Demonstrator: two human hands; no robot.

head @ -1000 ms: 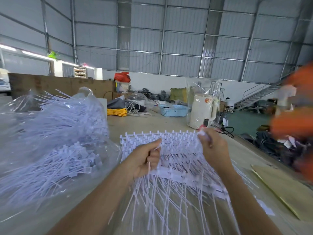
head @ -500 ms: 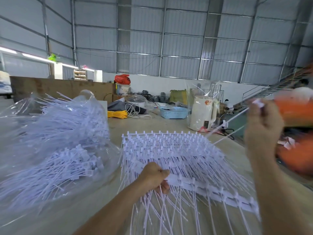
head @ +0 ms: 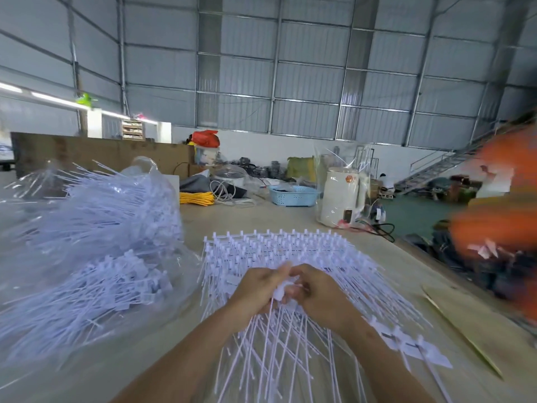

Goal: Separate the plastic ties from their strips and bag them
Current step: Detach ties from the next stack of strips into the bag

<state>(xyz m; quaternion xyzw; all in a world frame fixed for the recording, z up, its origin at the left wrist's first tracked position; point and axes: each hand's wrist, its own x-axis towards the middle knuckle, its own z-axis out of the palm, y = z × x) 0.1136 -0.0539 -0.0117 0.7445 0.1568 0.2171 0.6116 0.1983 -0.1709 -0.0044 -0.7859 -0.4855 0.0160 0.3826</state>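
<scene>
Working over a stack of white plastic ties [head: 290, 251] on the table [head: 255, 213], both hands are met at its middle. A tie could be snapped short or several torn off together, it is judged, if the pull is uneven on such thin stems. The left hand [head: 258, 286] and right hand [head: 316, 289] are held knuckles-up, fingers curled and pinched on the ties between them. The clear bag [head: 96, 245] of loose ties lies just left.
</scene>
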